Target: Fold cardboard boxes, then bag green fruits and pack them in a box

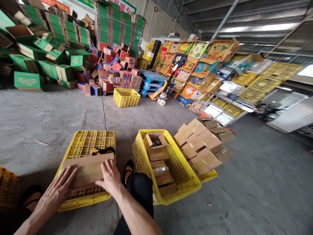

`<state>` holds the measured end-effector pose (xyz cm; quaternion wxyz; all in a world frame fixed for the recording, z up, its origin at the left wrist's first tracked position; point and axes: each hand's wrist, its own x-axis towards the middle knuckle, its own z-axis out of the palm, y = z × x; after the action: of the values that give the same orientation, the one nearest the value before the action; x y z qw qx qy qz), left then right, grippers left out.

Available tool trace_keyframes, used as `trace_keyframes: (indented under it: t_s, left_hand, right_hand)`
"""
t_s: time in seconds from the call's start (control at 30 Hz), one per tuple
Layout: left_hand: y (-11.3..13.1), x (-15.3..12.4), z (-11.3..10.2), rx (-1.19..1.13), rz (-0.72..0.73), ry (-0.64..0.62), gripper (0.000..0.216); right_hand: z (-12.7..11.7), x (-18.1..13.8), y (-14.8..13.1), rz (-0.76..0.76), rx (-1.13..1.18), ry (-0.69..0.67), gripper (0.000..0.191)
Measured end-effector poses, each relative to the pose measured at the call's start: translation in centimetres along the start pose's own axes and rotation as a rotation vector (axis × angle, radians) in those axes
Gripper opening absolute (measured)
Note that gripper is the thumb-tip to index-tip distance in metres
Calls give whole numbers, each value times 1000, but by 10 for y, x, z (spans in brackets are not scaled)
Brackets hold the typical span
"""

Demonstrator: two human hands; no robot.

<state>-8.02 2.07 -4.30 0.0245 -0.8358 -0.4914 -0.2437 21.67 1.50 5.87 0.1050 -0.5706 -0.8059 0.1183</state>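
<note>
In front of me a small brown cardboard box point(89, 171) lies on an upturned yellow plastic crate point(80, 138). My left hand point(57, 187) rests on the box's left part, fingers stretched out flat. On the right end of the box lies my right hand point(111, 176), its fingers lightly bent and the thumb spread away. Just behind the box is a tape dispenser point(102, 151) in yellow and black, partly hidden by it. To the right, a yellow crate point(195, 182) holds several cardboard boxes point(160, 171); one open box point(156, 150) has dark contents I cannot make out.
Brown boxes point(200, 143) are stacked on another yellow crate at the right. Further off are a yellow crate point(126, 98), a pallet jack point(168, 81), blue pallets point(150, 80) and piles of green boxes point(28, 81). A yellow crate edge point(8, 186) shows at far left.
</note>
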Motion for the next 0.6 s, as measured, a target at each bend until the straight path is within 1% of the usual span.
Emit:
trace_keyframes:
  t_s: [0.03, 0.1, 0.2, 0.27, 0.33, 0.47, 0.6]
  left_hand:
    - [-4, -3, -5, -1, -10, -31, 80]
    - [-10, -8, -16, 22, -73, -46, 70]
    - [-8, -12, -30, 39, -176, -99, 57]
    - [0, -11, -34, 66, -195, -104, 54]
    - [12, -8, -34, 87, -168, -76, 54]
    - [36, -3, -27, 94, -117, 8, 58]
    - [57, 2, -25, 93, -121, 37, 65]
  right_hand:
    - [-1, -1, 3, 30, 0, -9, 98]
    - [-2, -3, 8, 67, -20, -10, 91]
    - [1, -7, 13, 88, -81, 24, 79]
    - [5, -10, 15, 94, -110, 68, 71]
    - [10, -13, 14, 53, -134, 93, 67]
    - [15, -16, 4, -49, -139, 94, 70]
    - [19, -10, -11, -125, -114, 83, 75]
